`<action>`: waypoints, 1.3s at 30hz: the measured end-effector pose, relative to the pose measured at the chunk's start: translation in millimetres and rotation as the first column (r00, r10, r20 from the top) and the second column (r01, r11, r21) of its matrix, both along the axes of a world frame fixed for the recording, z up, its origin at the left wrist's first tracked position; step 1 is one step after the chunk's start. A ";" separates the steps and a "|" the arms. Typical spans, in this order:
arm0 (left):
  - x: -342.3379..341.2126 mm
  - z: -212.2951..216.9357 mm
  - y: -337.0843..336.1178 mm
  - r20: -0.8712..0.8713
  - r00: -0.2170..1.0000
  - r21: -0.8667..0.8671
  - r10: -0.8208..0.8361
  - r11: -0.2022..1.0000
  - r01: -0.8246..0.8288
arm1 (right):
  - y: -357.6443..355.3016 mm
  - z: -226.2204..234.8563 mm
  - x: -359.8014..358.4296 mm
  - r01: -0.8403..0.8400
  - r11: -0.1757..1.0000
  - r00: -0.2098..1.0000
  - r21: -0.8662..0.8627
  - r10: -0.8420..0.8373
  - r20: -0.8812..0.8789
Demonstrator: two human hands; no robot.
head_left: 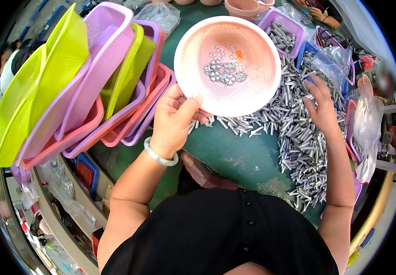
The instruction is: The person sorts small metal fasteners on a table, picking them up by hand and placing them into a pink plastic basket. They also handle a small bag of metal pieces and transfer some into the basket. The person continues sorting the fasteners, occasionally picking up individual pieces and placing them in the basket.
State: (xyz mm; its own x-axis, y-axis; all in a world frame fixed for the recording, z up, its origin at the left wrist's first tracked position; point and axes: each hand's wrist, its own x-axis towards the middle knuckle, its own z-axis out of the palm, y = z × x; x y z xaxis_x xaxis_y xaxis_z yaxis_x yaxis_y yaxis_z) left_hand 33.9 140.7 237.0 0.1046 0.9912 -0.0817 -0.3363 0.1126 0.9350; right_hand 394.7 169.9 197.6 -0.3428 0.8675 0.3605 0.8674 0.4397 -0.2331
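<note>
Both hands are at work over a green counter (239, 156). Left hand (172, 120) is closed on the near rim of a round pink colander (253, 87), thumb over the edge and fingers underneath, holding it tilted above the counter. Inside the colander lies a small cluster of silver clover-shaped pieces (223, 73) near the middle, with one small orange bit (239, 54) just beside them. Right hand (322, 107) lies palm down with fingers spread on a heap of small silver metal tubes (298, 142); whether it has hold of any tube I cannot tell.

The heap runs from under the colander's lower edge out to the right and down along the counter toward the person's body. Beyond the colander stands a purple tray (298, 28) holding larger grey pieces (281, 35), and beside it a clear plastic bag (333, 62) with more metal parts. To the left leans a stack of mesh baskets (83, 91) in yellow-green, lilac and pink, tilted against one another. A pale green bangle (160, 157) sits on the left wrist. At the far top right another person's hand (319, 14) shows near the edge.
</note>
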 end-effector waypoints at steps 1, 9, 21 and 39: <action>-4.0 4.1 -4.2 -0.016 1.000 0.011 0.005 1.000 -0.004 | -0.6 0.6 -9.4 0.001 1.000 1.000 -0.011 -0.001 0.005; -33.5 26.4 -29.0 -0.083 0.996 0.062 0.039 0.998 -0.034 | 3.1 -3.4 -56.9 -0.100 0.992 0.995 -0.075 0.098 -0.018; -59.6 37.8 -51.7 -0.096 0.991 0.122 0.091 0.989 -0.079 | 5.8 -2.1 -97.4 -0.180 0.977 0.984 -0.117 0.176 -0.041; -71.0 42.1 -60.2 -0.122 0.984 0.150 0.129 0.982 -0.110 | -2.8 -26.9 -121.4 -0.309 0.931 0.949 -0.193 0.289 -0.123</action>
State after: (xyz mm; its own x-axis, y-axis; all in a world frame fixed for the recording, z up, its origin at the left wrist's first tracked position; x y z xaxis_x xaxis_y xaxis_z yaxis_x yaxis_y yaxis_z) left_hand -37.1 80.6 279.1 -0.0179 0.9983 0.0562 -0.2129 -0.0587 0.9753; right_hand 273.3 167.1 170.7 -0.5720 0.7886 0.2256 0.6741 0.6087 -0.4184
